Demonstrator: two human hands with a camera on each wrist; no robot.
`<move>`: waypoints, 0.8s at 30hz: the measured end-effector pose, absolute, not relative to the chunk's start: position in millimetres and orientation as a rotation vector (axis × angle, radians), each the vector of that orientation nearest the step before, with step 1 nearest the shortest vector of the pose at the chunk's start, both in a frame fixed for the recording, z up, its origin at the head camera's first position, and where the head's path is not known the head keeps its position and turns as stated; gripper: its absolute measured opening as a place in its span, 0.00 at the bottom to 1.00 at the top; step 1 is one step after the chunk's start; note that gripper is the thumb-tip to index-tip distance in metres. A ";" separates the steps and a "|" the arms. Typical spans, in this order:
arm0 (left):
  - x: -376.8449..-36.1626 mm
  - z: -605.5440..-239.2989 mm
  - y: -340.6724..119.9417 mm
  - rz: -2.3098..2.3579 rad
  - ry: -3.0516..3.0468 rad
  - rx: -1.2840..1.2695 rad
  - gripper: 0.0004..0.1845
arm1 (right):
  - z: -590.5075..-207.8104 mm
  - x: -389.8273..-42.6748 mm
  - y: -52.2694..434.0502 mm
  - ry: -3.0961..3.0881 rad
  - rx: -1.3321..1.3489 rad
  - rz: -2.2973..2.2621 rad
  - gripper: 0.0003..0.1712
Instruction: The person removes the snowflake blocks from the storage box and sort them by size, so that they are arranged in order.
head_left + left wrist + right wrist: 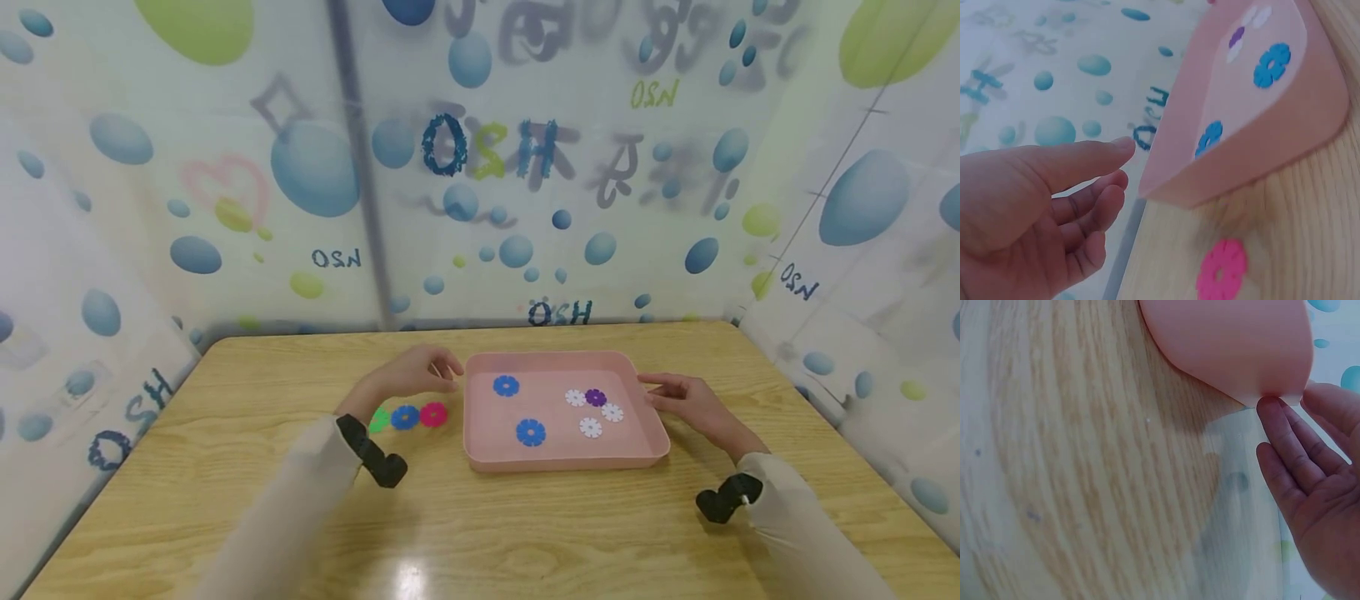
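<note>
Pink tray (558, 464) on wooden table (525, 533), between the fingers of both hands. Left hand (412, 373): thumb extended, fingers loosely bent, holding nothing, just beside the tray's left rim. Right hand (696, 406): fingers nearly straight, tips against the tray's right end, not closed round it. In tray, between both sets of fingers: two blue discs (517, 432), purple disc (596, 392), three white discs (590, 422). On table, wristward of left fingers: red-pink disc (433, 407), blue disc (397, 417), green disc (379, 419).
</note>
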State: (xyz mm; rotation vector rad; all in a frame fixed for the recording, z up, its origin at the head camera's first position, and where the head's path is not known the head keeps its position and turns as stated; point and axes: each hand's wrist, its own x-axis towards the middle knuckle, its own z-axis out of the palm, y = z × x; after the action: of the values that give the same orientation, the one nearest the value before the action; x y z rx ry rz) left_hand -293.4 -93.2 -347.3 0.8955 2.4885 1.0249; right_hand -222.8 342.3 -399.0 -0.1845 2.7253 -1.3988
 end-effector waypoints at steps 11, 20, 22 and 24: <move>-305.3 -352.3 -39.9 0.943 2.456 0.843 0.15 | -400.6 -224.3 342.9 2.724 -0.177 -1.395 0.29; -313.8 -355.6 -6.2 0.873 2.334 0.784 0.15 | -399.8 -224.0 343.4 2.724 -0.165 -1.393 0.28; -314.0 -357.6 -0.9 0.863 2.311 0.783 0.16 | -399.8 -223.9 343.3 2.722 -0.165 -1.395 0.28; -312.3 -358.4 3.7 0.844 2.297 0.766 0.15 | -399.9 -223.7 343.3 2.722 -0.165 -1.394 0.28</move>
State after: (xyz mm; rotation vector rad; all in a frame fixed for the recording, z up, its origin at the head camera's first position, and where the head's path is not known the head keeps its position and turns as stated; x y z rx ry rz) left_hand -312.3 3.7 -358.4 0.7656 2.2966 0.8435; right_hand -223.7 343.3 -399.9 -0.1648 2.7220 -1.3942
